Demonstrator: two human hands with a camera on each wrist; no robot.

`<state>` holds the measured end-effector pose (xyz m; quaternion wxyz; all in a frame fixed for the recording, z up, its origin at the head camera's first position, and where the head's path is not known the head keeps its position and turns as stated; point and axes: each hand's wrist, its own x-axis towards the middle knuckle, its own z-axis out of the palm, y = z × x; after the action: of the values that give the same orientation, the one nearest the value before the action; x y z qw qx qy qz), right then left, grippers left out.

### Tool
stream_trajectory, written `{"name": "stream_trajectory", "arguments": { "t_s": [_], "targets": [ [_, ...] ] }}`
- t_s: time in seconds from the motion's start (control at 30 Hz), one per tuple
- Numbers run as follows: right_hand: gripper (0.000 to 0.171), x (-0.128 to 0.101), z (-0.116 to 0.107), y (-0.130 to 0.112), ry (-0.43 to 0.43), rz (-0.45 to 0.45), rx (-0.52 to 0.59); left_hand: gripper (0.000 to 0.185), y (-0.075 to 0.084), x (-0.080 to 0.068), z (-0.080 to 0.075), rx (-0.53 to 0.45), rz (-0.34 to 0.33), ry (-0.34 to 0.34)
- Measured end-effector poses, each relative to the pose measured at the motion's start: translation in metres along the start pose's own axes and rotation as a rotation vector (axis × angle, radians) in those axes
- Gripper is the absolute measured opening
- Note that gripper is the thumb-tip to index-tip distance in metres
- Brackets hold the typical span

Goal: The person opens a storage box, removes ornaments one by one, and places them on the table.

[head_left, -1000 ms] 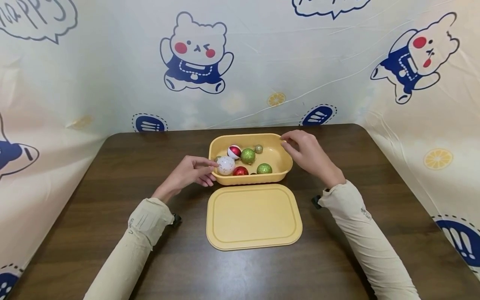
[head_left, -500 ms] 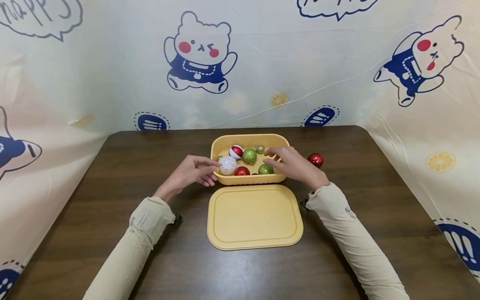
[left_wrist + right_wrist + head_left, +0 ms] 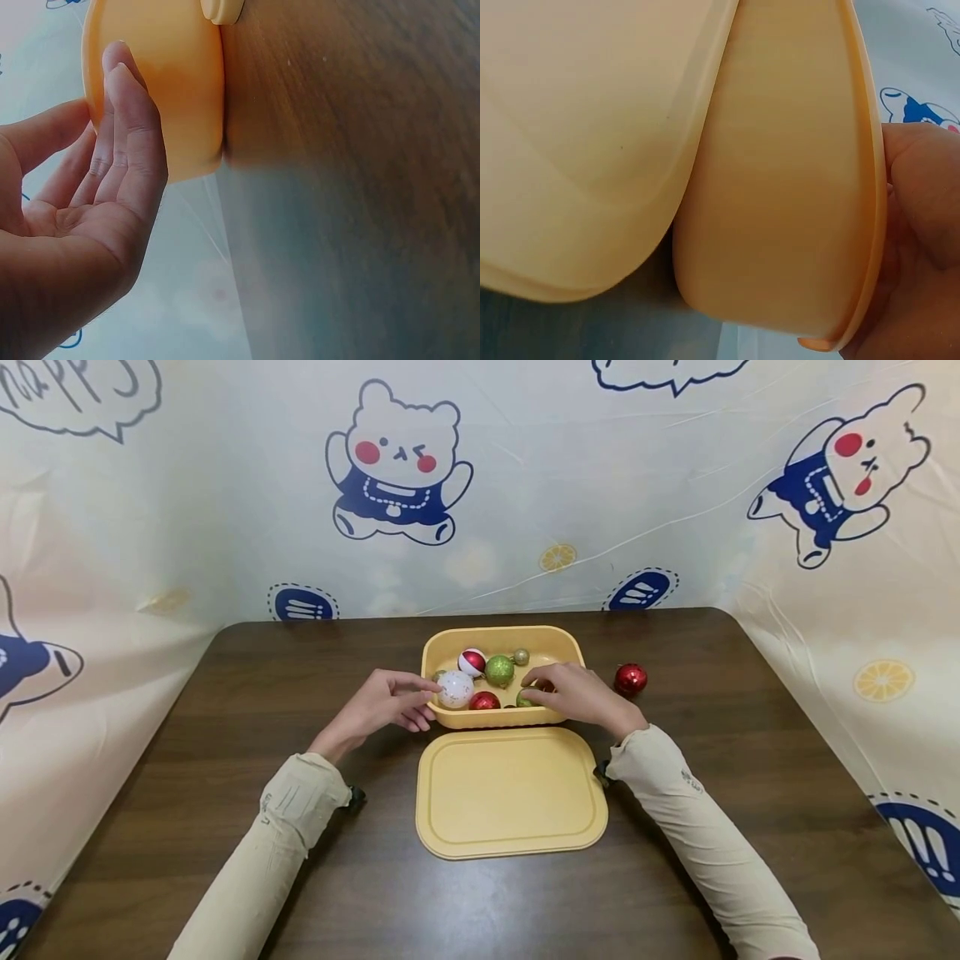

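With twelve at the table's far side, the yellow box point(image 3: 498, 719) stood near the far edge of the dark table point(image 3: 225, 718), and one lid point(image 3: 512, 793) lay just beside it at six o'clock. Six balls showed plainly inside: a white ball point(image 3: 455, 691) at nine, a red-and-white ball point(image 3: 472, 662) at ten, a small gold ball point(image 3: 521, 657) at one, a red ball point(image 3: 483, 701) at seven, a first green ball point(image 3: 499, 671) mid-box and a second green ball point(image 3: 523, 699) at five. One loose red ball point(image 3: 631, 679) lay outside at three.

The left hand point(image 3: 390, 702), at nine, had nearly straight fingers against the end wall, touching the rim. The right hand point(image 3: 581, 693) bent its fingers over the second green ball, partly covering it; I could not tell whether they pinched it.

Wood ran narrow at twelve, broad at nine and three; the box's floor showed at two.
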<state>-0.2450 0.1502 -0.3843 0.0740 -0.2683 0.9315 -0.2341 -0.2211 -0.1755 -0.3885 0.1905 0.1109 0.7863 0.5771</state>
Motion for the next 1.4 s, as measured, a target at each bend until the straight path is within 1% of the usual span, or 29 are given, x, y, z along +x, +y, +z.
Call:
{"name": "stream_trajectory", "arguments": {
  "t_s": [0.17, 0.4, 0.6, 0.67, 0.9, 1.03, 1.13, 1.27, 1.4],
  "targets": [
    [0.028, 0.000, 0.002, 0.001, 0.001, 0.023, -0.002, 0.028, 0.000, 0.000, 0.000, 0.000, -0.005, 0.000],
    [0.026, 0.000, 0.002, 0.003, 0.021, 0.027, 0.013, 0.028, 0.000, 0.000, 0.000, 0.004, -0.003, -0.003],
    [0.024, -0.002, -0.001, 0.004, 0.018, 0.024, 0.027, 0.030, 0.000, 0.002, 0.001, 0.004, -0.007, -0.009],
    [0.024, -0.002, -0.003, 0.005, 0.011, 0.014, 0.047, 0.030, 0.000, 0.002, 0.002, 0.002, -0.009, -0.014],
    [0.027, -0.002, -0.008, 0.010, -0.023, -0.080, 0.212, 0.030, -0.002, 0.001, -0.001, -0.012, -0.008, -0.013],
    [0.026, -0.003, -0.011, 0.011, -0.001, -0.096, 0.244, 0.030, -0.003, 0.002, -0.002, -0.007, -0.002, -0.019],
    [0.027, -0.005, -0.015, 0.010, 0.011, -0.083, 0.253, 0.029, -0.003, 0.002, -0.002, -0.008, 0.000, -0.014],
    [0.028, -0.009, -0.024, 0.009, 0.036, -0.072, 0.244, 0.029, -0.003, 0.002, -0.001, -0.015, 0.007, -0.012],
    [0.029, -0.014, -0.034, 0.010, 0.066, -0.074, 0.233, 0.028, -0.002, 0.002, 0.000, -0.016, -0.001, -0.002]
  ]
}}
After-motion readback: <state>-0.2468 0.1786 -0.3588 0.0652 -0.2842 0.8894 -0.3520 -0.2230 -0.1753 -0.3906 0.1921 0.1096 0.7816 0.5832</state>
